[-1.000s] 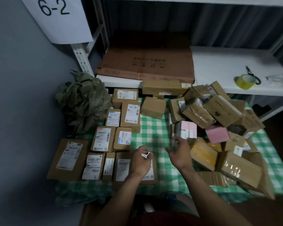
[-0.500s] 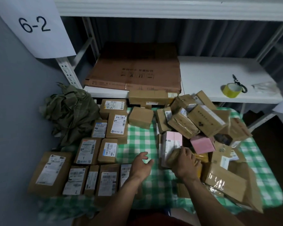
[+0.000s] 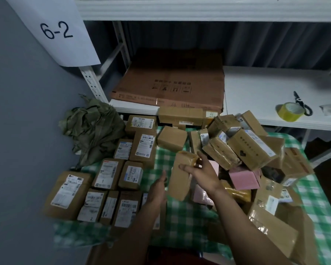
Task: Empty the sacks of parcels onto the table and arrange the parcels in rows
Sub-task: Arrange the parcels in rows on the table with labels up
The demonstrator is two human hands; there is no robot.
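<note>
My right hand (image 3: 200, 174) grips a long brown parcel (image 3: 180, 180) above the green checked tablecloth (image 3: 187, 213), thumb and fingers round its upper end. My left hand (image 3: 158, 189) hovers just left of that parcel with relaxed fingers and holds nothing. On the table's left side, labelled parcels (image 3: 108, 175) lie side by side in rows. A jumbled heap of parcels (image 3: 250, 148) covers the right side, with a pink box (image 3: 244, 177) in it. A crumpled green sack (image 3: 93, 127) lies at the back left.
A white shelf (image 3: 260, 88) runs behind the table, with a flat cardboard box (image 3: 172, 83), a yellow tape roll (image 3: 289, 110) and scissors (image 3: 302, 104) on it. A grey wall with a "6-2" sign (image 3: 55, 30) stands on the left.
My right hand has pulled the long brown parcel out of the heap and lifted it left, toward the middle. My left hand rose beside it. The camera tilted slightly.
</note>
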